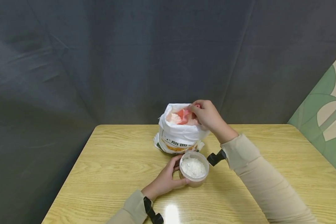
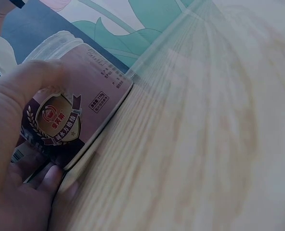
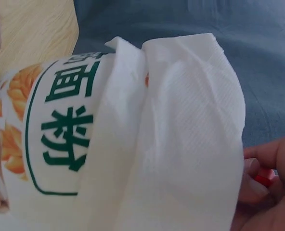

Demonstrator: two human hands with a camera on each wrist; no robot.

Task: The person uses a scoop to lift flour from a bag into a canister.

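A white flour bag (image 1: 182,137) with its top edge folded down stands open near the back of the table. My right hand (image 1: 205,113) reaches over its rim and grips the handle of a red scoop (image 1: 182,116), whose bowl is inside the bag beside white flour (image 1: 175,118). In the right wrist view the bag (image 3: 181,120) hides most of the scoop. My left hand (image 1: 168,177) holds a round clear plastic jar (image 1: 194,179) on the table, thumb and fingers around its side. White powder (image 1: 194,167) fills much of the jar. A printed label (image 2: 56,120) shows on the jar's side.
The light wood table (image 1: 123,161) reaches back to a dark grey curtain (image 1: 156,56). A green and beige patterned panel (image 1: 324,109) stands along the right side. The jar is directly in front of the bag. Black camera mounts sit on both wrists.
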